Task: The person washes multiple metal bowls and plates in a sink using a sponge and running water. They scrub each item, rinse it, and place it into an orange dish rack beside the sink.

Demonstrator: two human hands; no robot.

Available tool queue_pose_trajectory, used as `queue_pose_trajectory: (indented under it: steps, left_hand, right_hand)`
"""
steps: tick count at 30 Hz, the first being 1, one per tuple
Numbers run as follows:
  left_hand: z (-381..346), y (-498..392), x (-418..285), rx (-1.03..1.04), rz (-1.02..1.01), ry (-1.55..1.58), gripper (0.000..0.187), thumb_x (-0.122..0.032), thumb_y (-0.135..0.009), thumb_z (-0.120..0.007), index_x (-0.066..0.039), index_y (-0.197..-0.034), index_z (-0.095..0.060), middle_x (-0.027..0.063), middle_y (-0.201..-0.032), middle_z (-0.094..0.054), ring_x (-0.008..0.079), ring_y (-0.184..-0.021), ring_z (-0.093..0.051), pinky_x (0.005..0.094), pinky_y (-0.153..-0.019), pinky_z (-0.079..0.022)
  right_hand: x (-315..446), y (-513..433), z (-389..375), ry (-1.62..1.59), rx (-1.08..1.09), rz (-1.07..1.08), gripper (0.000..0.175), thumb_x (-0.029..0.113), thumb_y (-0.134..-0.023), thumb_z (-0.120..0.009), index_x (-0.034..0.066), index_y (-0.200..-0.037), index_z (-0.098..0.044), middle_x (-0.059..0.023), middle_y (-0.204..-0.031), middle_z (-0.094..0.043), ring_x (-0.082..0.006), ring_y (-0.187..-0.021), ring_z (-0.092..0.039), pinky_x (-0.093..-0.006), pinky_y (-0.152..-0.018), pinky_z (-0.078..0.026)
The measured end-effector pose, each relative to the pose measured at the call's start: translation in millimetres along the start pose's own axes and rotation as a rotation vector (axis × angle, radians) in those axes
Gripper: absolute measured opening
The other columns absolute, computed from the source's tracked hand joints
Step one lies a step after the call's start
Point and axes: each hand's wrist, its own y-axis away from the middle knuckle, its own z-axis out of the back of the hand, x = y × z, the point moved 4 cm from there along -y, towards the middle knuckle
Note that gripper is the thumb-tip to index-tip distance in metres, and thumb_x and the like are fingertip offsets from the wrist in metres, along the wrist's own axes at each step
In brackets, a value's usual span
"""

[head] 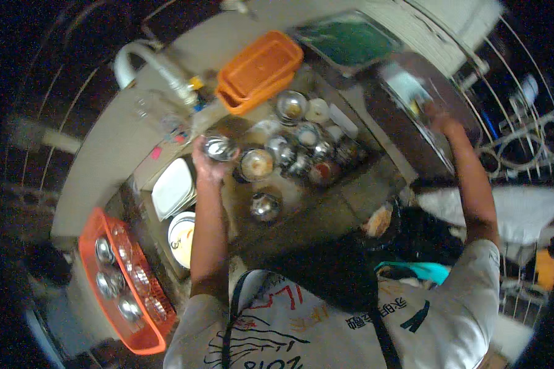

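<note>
My left hand holds a shiny steel bowl above the left side of the sink. My right hand is stretched out over the dark counter at the right. It is beside a pale, shallow container with something yellow near its end. Blur hides whether the fingers grip anything. Below and between my hands, several steel bowls are clustered in the sink. One bowl with pale residue sits close to my left hand. A single steel bowl lies apart, nearer to me.
An orange plastic basket stands behind the sink, beside a white hose. White plates and a white round container are at the left. Another orange basket holds steel bowls. A green-bottomed tray lies at the back.
</note>
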Motion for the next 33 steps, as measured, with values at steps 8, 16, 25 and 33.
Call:
queue_pose_trajectory:
  steps: [8,16,25,33]
  left_hand:
    - [-5.4,15.3,6.2,0.122,-0.056,0.179,0.08,-0.064,-0.092,-0.06,-0.009,-0.145,-0.039,0.0185,-0.144,-0.047,0.0393,-0.132,-0.047,0.0674,-0.108,-0.044]
    - [-4.0,15.1,19.2,0.155,-0.04,0.339,0.052,-0.047,-0.09,-0.065,-0.014,-0.129,-0.059,0.0107,-0.128,-0.065,0.0334,-0.118,-0.06,0.0684,-0.106,-0.042]
    - [-6.7,28.9,18.7,0.187,-0.051,0.409,0.05,-0.045,-0.1,-0.048,-0.014,-0.137,-0.058,0.0133,-0.141,-0.061,0.0374,-0.129,-0.056,0.0703,-0.108,-0.038]
    - [-10.0,8.3,43.9,0.396,-0.247,0.365,0.055,-0.054,-0.102,-0.05,-0.012,-0.136,-0.059,0.0104,-0.127,-0.067,0.0279,-0.114,-0.064,0.0466,-0.106,-0.048]
  right_hand:
    - [-49.3,-48.9,-7.2,-0.199,0.104,0.197,0.059,0.031,-0.097,-0.054,0.0111,-0.152,-0.047,-0.0202,-0.151,-0.051,-0.0334,-0.14,-0.047,-0.0418,-0.116,-0.037]
    - [-82.3,-69.2,-71.6,0.133,0.027,0.091,0.047,0.019,-0.093,-0.054,0.0021,-0.138,-0.055,-0.0248,-0.141,-0.057,-0.0379,-0.126,-0.058,-0.0461,-0.107,-0.045]
    - [100.7,-26.9,71.8,-0.61,-0.853,0.186,0.019,0.018,-0.091,-0.069,0.0001,-0.099,-0.07,-0.0085,-0.086,-0.072,-0.0238,-0.075,-0.064,-0.0421,-0.069,-0.05]
    - [513.2,-39.2,40.5,-0.655,-0.871,0.929,0.034,0.02,-0.081,-0.072,0.0054,-0.112,-0.069,-0.0165,-0.129,-0.064,-0.0342,-0.12,-0.057,-0.0453,-0.105,-0.045]
